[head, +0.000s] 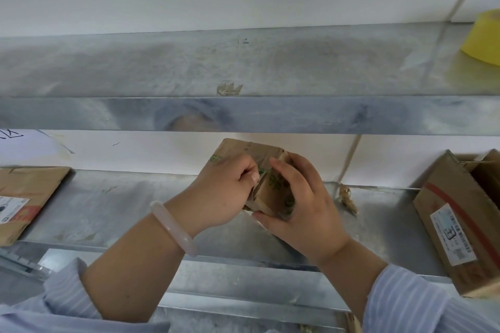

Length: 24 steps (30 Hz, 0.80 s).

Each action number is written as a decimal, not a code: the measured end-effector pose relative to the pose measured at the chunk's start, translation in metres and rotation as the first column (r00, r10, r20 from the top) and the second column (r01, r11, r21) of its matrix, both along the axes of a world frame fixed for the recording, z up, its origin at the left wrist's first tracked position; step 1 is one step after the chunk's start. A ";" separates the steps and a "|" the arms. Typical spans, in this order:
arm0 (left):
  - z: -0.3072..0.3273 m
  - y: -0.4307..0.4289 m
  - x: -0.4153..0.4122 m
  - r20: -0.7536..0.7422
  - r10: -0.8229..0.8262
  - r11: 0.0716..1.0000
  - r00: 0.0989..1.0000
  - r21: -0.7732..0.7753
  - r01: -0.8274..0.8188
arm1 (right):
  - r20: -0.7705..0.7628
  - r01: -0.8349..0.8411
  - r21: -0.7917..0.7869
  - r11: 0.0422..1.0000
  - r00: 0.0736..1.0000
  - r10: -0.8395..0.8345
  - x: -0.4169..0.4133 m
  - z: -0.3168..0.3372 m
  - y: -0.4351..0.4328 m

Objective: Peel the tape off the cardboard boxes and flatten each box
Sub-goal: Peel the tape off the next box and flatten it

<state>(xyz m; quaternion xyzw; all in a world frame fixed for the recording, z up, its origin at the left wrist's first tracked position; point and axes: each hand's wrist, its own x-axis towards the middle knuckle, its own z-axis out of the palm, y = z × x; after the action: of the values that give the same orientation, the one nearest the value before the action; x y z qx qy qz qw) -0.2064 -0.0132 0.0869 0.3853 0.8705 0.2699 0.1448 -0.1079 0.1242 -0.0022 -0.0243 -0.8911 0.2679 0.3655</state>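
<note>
The right hand grips the small cardboard box while the left hand pinches the green-printed tape at its top edge. The box is held over a metal shelf, 1 flattened box well left of it, 1 open box well right.

Both forearms rise from the lower frame and meet at centre. Left hand: fingers curled, thumb and forefinger pinching the small box. Right hand: fingers wrapped over it, thumb underneath, gripping.
</note>
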 end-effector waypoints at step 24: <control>-0.011 0.008 -0.010 -0.183 0.068 0.990 0.981 0.136 -0.044 | -0.013 -0.039 -0.024 0.999 0.999 0.039 0.002 -0.007 0.012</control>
<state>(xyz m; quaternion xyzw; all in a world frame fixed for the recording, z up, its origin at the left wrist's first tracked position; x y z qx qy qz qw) -0.2160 -0.0054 0.0763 0.3930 0.8712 0.2929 0.0289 -0.1057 0.1362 -0.0091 -0.0096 -0.8857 0.2859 0.3657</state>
